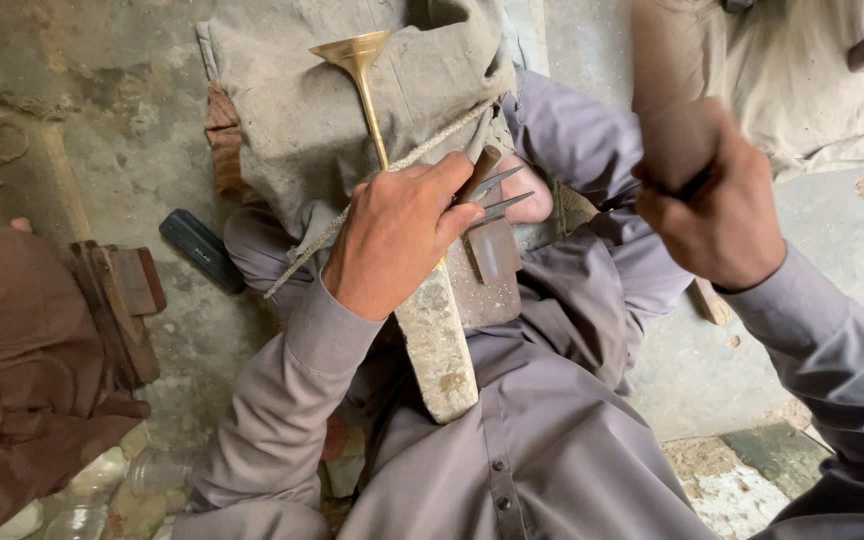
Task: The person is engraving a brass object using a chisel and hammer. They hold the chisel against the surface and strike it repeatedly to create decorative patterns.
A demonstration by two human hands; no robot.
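One slim brass funnel-topped rod, shiny gold, lies on grey cloth at 12 o'clock. Left hand grips it with two metal points; right hand, at 2 o'clock, is clenched around a blurred handle.

A slim black case with faint lettering lies on floor.
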